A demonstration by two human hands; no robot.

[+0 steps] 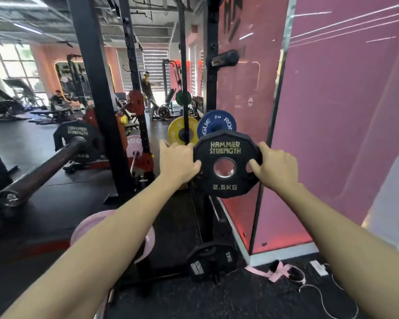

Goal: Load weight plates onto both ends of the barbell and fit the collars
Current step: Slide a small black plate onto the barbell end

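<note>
Plate-fetching step: the left hand [179,163] and right hand [275,168], each grip curled round an edge, hold the black 2.5 kg plate [226,165] upright beside the storage rack [211,88]; next, probably, its centre hole must be aligned with the barbell sleeve [44,171] at left.

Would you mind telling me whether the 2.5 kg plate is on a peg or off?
Off: through the centre hole of the 2.5 kg plate only the pink wall shows, and both hands grip its edges.
</note>
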